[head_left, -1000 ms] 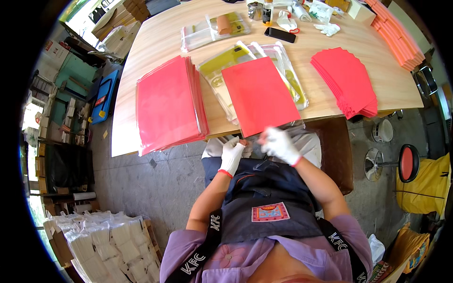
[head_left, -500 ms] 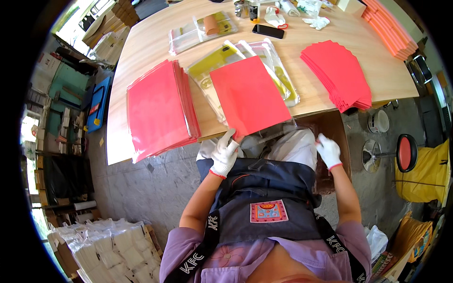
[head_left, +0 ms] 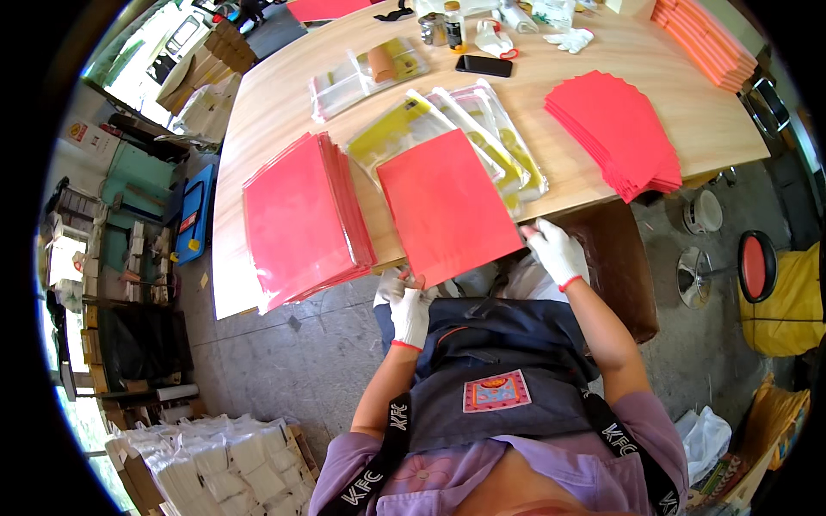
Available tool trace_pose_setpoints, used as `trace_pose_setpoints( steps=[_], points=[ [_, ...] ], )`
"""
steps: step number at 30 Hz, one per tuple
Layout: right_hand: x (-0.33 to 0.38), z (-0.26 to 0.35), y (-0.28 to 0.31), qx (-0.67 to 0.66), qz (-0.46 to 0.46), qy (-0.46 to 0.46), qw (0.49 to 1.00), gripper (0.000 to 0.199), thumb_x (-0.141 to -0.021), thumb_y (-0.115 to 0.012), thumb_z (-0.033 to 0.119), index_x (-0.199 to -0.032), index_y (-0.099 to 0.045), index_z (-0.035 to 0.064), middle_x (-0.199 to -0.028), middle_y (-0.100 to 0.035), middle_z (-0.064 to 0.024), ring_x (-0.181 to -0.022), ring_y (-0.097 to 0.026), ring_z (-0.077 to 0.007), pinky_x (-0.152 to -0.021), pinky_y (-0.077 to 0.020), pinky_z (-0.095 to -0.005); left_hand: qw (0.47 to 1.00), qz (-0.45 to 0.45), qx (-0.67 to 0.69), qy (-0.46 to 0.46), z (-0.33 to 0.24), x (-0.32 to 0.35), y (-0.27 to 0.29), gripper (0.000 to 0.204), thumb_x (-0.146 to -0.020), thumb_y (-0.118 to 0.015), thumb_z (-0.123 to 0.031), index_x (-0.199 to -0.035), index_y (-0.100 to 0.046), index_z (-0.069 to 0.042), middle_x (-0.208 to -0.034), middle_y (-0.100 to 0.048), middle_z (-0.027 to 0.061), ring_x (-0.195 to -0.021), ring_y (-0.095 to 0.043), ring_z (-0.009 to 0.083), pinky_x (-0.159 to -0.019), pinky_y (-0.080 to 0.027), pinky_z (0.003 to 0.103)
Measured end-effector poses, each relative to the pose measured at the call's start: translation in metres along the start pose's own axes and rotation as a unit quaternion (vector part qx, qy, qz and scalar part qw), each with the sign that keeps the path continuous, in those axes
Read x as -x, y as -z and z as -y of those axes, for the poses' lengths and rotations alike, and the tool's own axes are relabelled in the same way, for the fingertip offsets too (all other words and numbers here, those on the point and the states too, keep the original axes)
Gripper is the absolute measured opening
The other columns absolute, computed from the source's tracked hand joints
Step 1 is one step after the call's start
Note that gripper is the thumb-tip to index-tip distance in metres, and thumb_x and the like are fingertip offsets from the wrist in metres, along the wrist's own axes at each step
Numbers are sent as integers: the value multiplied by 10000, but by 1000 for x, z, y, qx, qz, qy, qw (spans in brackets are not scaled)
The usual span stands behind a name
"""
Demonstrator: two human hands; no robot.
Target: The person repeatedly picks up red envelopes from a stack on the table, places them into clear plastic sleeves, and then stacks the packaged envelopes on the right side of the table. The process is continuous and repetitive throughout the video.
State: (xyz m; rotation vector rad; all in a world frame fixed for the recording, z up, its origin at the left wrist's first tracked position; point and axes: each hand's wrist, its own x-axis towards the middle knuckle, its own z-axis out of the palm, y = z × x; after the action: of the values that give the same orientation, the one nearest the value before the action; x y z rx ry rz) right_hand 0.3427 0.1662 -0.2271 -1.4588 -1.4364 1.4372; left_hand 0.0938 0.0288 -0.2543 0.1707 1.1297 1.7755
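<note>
At the wooden table [head_left: 277,96], left hand [head_left: 410,315] and right hand [head_left: 557,252] pinch the red sheet [head_left: 450,206] by near corners (best held evenly).

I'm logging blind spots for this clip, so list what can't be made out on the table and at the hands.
- Head view: whether the left hand and right hand have closed on the red sheet; the hands hide the contact.
- Head view: the yellow-green packages' covered parts, behind the red sheet.
- Head view: the fanned red stack's count; edges too fine.
- Head view: the orange stack's far end, cut off by the top edge.
</note>
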Motion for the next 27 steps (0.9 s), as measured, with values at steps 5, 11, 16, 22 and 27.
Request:
trace_pose_setpoints(
  steps=[5,11,16,22,27],
  points=[
    [20,-5,-8,-66,112,-93,987,250,-884,-561,333,-942,-557,90,-595,-553,5,-449,-492,-64,-405,-389,-198,975,100,-192,-43,-69,25,-44,363,-844,-621,-127,-1166,-511,-3,-909,-594,20,-741,-545,76,-665,-472,234],
    [36,46,-71,-234,328,-126,907,164,-923,-473,196,-915,-563,59,-621,-520,20,-474,-456,-43,-413,-333,-164,853,72,-401,-326,-159,61,-42,263,-805,-540,29,-1065,-579,24,-776,-458,-38,-677,-407,47,-595,-323,184],
    [17,128,-167,-215,315,-16,924,203,-908,-499,201,-902,-583,17,-661,-565,17,-512,-474,-45,-460,-377,-198,814,-110,-349,-451,-230,35,14,211,-854,-470,-59,-1016,-574,26,-699,-411,-33,-601,-341,44,-513,-292,196],
    [16,141,-205,42,339,86,936,385,-876,-534,414,-745,-606,58,-551,-550,-28,-518,-521,-87,-512,-405,-251,740,-196,-519,-379,-227,-18,126,350,-904,-416,-141,-1214,-495,1,-1213,-510,125,-1090,-503,212,-894,-411,332],
    [1,100,-99,-219,290,76,929,207,-915,-493,217,-955,-569,29,-736,-611,-25,-564,-536,-71,-507,-443,-197,847,-282,-230,-387,-171,-15,158,389,-888,-417,-104,-1254,-458,20,-1221,-490,123,-1110,-460,194,-947,-363,320]
  ],
)
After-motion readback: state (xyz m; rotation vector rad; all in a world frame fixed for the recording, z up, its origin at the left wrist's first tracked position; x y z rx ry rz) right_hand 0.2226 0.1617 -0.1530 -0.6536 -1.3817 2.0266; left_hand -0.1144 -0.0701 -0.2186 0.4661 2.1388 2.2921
